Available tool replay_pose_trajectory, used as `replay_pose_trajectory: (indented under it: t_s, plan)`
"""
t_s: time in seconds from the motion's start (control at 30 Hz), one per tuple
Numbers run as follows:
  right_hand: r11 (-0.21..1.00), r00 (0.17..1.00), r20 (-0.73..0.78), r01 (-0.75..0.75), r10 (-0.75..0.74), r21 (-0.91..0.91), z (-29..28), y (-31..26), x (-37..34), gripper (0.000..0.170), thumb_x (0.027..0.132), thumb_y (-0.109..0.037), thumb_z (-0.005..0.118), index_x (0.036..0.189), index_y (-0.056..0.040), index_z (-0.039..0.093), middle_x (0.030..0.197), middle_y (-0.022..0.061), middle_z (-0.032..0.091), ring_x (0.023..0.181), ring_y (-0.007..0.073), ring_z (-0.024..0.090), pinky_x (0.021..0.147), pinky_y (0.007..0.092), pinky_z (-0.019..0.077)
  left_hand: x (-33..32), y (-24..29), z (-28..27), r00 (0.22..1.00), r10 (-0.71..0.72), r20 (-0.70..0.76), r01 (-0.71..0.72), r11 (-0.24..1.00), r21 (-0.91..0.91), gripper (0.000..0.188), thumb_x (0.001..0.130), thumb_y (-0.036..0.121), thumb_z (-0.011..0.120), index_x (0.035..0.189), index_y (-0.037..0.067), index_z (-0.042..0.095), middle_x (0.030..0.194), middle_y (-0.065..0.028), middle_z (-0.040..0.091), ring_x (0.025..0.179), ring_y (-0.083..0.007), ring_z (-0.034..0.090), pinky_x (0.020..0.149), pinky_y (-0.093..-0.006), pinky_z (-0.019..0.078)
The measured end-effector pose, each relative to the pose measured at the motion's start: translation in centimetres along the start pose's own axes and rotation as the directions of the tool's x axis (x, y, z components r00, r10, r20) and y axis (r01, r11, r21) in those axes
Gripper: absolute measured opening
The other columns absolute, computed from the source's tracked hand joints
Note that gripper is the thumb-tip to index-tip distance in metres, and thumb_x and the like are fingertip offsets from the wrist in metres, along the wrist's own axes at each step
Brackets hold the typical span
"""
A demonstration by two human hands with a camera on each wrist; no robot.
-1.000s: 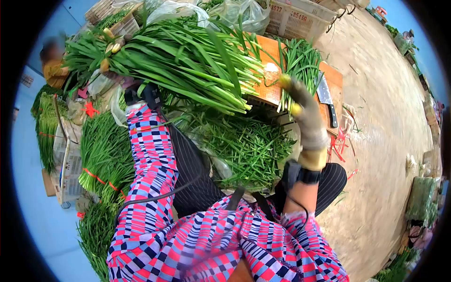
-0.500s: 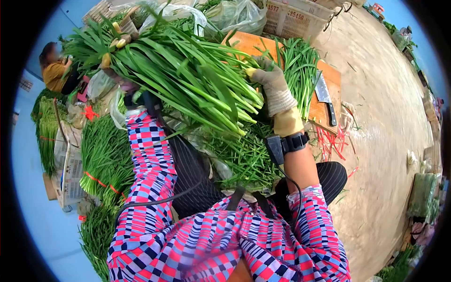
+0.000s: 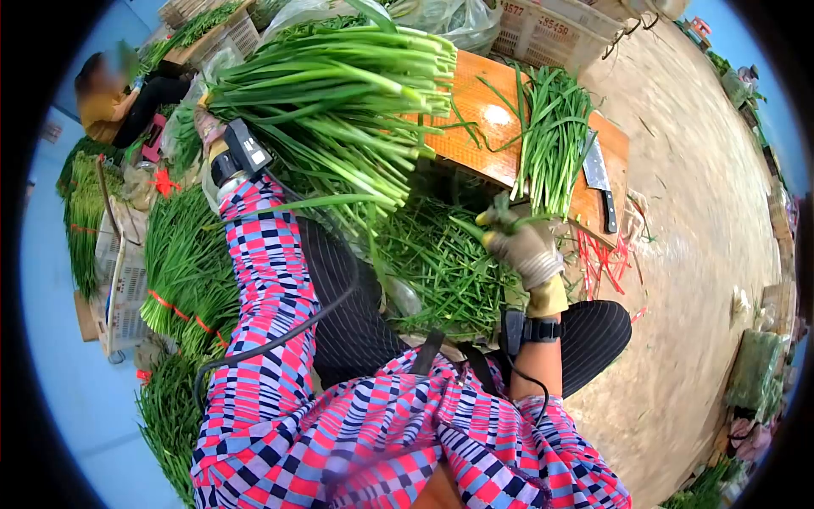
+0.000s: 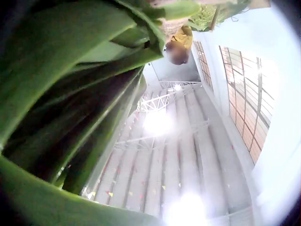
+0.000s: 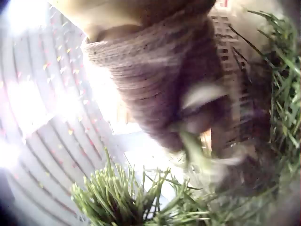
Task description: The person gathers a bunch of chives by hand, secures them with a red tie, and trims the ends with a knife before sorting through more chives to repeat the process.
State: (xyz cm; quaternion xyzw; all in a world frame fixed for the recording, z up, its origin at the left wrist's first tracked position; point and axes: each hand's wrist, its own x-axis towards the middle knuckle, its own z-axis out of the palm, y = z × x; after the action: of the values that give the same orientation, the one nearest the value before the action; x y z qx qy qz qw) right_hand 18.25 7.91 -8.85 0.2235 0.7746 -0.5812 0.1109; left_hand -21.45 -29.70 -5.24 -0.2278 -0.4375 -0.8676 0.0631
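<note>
A thick bunch of garlic chives [image 3: 339, 93] lies across my left hand [image 3: 209, 131], which grips its leafy end. The pale stems point right in the head view. Leaves hide most of that hand's fingers and fill the left side of the left wrist view. My gloved right hand [image 3: 524, 248] pinches a few loose green leaves [image 3: 502, 216] above a heap of trimmings [image 3: 445, 263]. In the right wrist view the hand is blurred, with a pale green stalk [image 5: 195, 153] between its fingers.
A smaller chive bunch [image 3: 555, 136] and a knife [image 3: 600, 182] lie on the wooden board [image 3: 483, 110]. Red ties [image 3: 598, 263] lie beside it. Tied bundles [image 3: 191, 263] stand on the left. Crates [image 3: 543, 34] are behind, and another person [image 3: 106, 102] sits at far left.
The bunch's stem ends have swung upward and left as the left wrist turned. My right hand has left the stems and moved down over the trimmings, now with loose leaves in its fingers.
</note>
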Motion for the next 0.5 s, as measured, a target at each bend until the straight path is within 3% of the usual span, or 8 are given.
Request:
replay_pose_trajectory:
  t_s: [0.07,0.1,0.17,0.23,0.27,0.37,0.43,0.5]
  plan:
    - [0.906,0.999,0.010,-0.036,0.044,-0.422,0.3,3.5,3.1,0.057,0.078,-0.034,0.074,0.129,-0.0168,0.054,0.106,0.0169,0.066,0.099,0.0243,0.063,0.092,0.0358,0.0469,-0.7,-0.2,0.1,0.999,0.032,-0.015,-0.032,0.999,0.008,0.035,0.090,0.026,0.051,0.113,0.000,0.057,0.113,-0.0168,0.061,0.101,-0.0254,0.060,0.089,-0.0393,0.0499]
    - [0.811,0.988,-0.110,-0.148,0.104,-0.565,0.2,0.4,2.2,0.065,0.076,-0.040,0.076,0.132,-0.0182,0.052,0.111,0.0179,0.065,0.104,0.0257,0.062,0.097,0.0365,0.0436,-1.8,-0.5,1.1,0.998,0.062,-0.026,-0.062,0.998,0.032,0.035,0.090,0.026,0.051,0.113,0.000,0.057,0.113,-0.0169,0.061,0.101,-0.0254,0.060,0.089,-0.0394,0.0499]
    - [0.949,0.906,-0.286,0.296,-0.314,-0.105,-1.1,0.9,3.9,0.064,0.074,-0.036,0.078,0.127,-0.0064,0.056,0.110,0.0164,0.066,0.101,0.0244,0.063,0.092,0.0330,0.0474,-2.4,-0.6,1.7,0.996,0.087,-0.032,-0.086,0.995,0.042,0.035,0.090,0.026,0.052,0.114,0.000,0.057,0.113,-0.0169,0.061,0.102,-0.0255,0.060,0.089,-0.0395,0.0499]
    - [0.888,0.834,-0.308,0.450,-0.457,-0.100,-2.1,-4.7,2.9,0.060,0.074,-0.031,0.079,0.121,0.0003,0.058,0.111,0.0162,0.066,0.098,0.0210,0.064,0.089,0.0302,0.0481,-2.2,-1.1,1.4,0.995,0.097,-0.037,-0.095,0.994,0.051,0.035,0.090,0.027,0.052,0.114,0.000,0.057,0.113,-0.0169,0.061,0.102,-0.0255,0.060,0.089,-0.0396,0.0499]
    - [0.894,0.849,-0.283,0.431,-0.447,-0.119,-2.1,-6.7,3.2,0.051,0.079,-0.012,0.072,0.125,0.0011,0.054,0.106,0.0056,0.063,0.094,0.0115,0.057,0.081,0.0240,0.0475,-1.8,-1.3,1.2,0.995,0.089,-0.037,-0.087,0.995,0.054,0.036,0.090,0.027,0.052,0.114,0.000,0.057,0.113,-0.0169,0.061,0.102,-0.0256,0.060,0.089,-0.0396,0.0499]
    - [0.887,0.863,-0.244,0.382,-0.443,-0.260,-1.3,-8.5,8.3,0.074,0.074,-0.025,0.078,0.135,-0.0017,0.044,0.121,0.0121,0.058,0.108,0.0195,0.056,0.092,0.0332,0.0461,-0.8,-1.6,0.5,0.995,0.086,-0.045,-0.083,0.994,0.070,0.036,0.090,0.027,0.052,0.114,0.000,0.057,0.114,-0.0169,0.061,0.102,-0.0257,0.060,0.089,-0.0397,0.0499]
    - [0.797,0.913,0.070,0.312,-0.403,0.517,0.3,-9.1,9.7,0.083,0.070,-0.032,0.081,0.138,-0.0058,0.040,0.126,0.0128,0.054,0.113,0.0226,0.054,0.095,0.0370,0.0454,-0.4,-1.7,0.1,0.995,0.079,-0.053,-0.074,0.993,0.090,0.036,0.090,0.027,0.052,0.114,0.000,0.057,0.114,-0.0170,0.061,0.102,-0.0258,0.060,0.089,-0.0398,0.0499]
    - [0.586,0.864,0.040,0.305,-0.501,0.750,3.4,-7.7,11.1,0.069,0.075,-0.023,0.074,0.134,-0.0055,0.043,0.114,0.0083,0.057,0.093,0.0179,0.056,0.078,0.0310,0.0481,-0.6,-1.7,0.1,0.994,0.084,-0.064,-0.076,0.990,0.120,0.036,0.090,0.027,0.052,0.114,0.000,0.057,0.114,-0.0170,0.061,0.102,-0.0258,0.060,0.089,-0.0399,0.0498]
